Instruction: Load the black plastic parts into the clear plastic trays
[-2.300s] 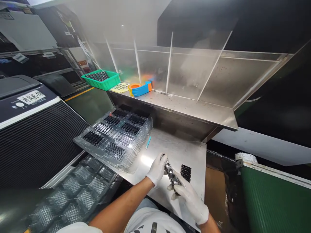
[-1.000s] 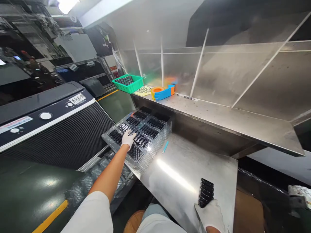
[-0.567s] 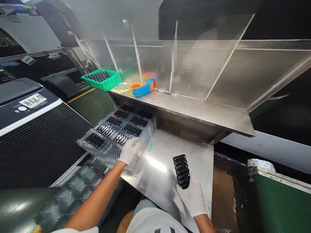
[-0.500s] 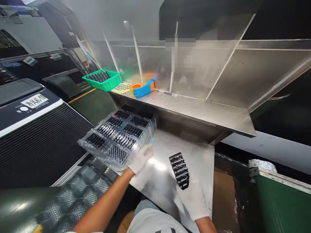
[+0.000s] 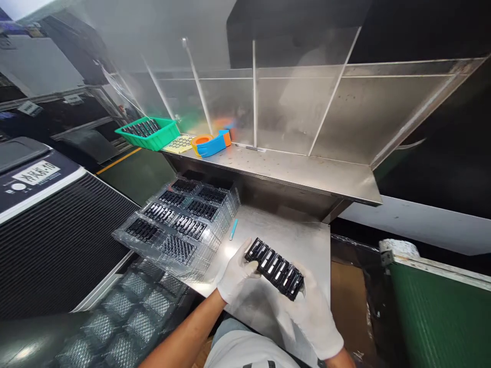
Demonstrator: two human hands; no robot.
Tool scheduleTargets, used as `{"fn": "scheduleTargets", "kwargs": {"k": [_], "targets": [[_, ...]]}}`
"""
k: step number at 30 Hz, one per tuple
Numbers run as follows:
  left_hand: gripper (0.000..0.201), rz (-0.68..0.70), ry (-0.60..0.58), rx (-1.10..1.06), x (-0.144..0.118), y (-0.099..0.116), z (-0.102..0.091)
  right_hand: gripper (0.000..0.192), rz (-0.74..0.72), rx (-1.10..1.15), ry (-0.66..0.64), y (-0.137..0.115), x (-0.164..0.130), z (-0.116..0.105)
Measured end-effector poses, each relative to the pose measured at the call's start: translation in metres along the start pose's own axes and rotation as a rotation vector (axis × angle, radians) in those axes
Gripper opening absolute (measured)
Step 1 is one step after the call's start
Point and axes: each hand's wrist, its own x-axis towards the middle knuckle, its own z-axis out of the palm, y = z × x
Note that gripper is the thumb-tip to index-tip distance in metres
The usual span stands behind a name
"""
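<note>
A black slotted plastic part (image 5: pixel 273 268) with a row of ribs and pale gaps is held tilted above the metal table (image 5: pixel 303 232). My left hand (image 5: pixel 238 271), in a white glove, pinches its upper left end with the thumb on top. At the lower right end, my right hand (image 5: pixel 312 309), also gloved, is closed around the part; some of its fingers are hidden beneath. Left of my hands rises a stack of clear plastic trays (image 5: pixel 215 245), the top one carrying similar black parts in its pockets. Between stack and part lies a slim turquoise tool (image 5: pixel 233 229).
On the raised metal shelf (image 5: pixel 291 166) are a blue and orange tape dispenser (image 5: pixel 210 144), a yellow dotted sheet (image 5: pixel 181 144) and a green bin (image 5: pixel 161 135) of black parts. Clear trays (image 5: pixel 130 327) lie low left. A green conveyor belt (image 5: pixel 441 312) stands at right.
My left hand has come right from beside the tray stack and now grips the black part. The part has turned from near upright to slanting crosswise. The view has shifted slightly right.
</note>
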Motion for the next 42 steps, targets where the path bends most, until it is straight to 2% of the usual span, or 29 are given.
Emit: {"fn": "scheduleTargets", "kwargs": {"k": [4,7,12,19,24,31,36,40,42], "targets": [[0.134,0.086,-0.024,0.133,-0.004,0.008,-0.001,0.092,0.135,0.213,-0.193,-0.013,0.0,-0.014],[0.138,0.046,-0.041,0.136,-0.003,0.006,0.0,0.102,0.146,0.306,-0.245,-0.014,0.001,-0.02],[0.135,0.134,-0.075,0.079,0.002,-0.013,0.001,0.098,0.083,0.327,-0.253,-0.007,0.006,-0.022],[0.132,0.191,-0.003,0.056,0.002,-0.029,-0.014,0.106,0.104,0.318,-0.286,-0.001,0.017,-0.006],[0.133,0.143,0.075,0.02,-0.002,-0.021,-0.019,0.11,0.13,0.258,-0.362,-0.012,0.022,0.001],[0.125,0.136,0.119,-0.053,-0.009,-0.009,-0.018,0.093,0.108,0.118,-0.361,-0.018,0.028,0.007],[0.115,0.124,0.114,-0.004,-0.01,-0.007,-0.02,0.093,0.093,0.139,-0.35,-0.019,0.029,0.007],[0.111,0.172,0.104,0.0,-0.008,-0.01,-0.025,0.095,0.091,0.156,-0.364,-0.006,0.027,0.005],[0.111,0.149,0.085,-0.002,-0.006,-0.011,-0.03,0.097,0.094,0.129,-0.307,0.007,0.028,0.007]]}}
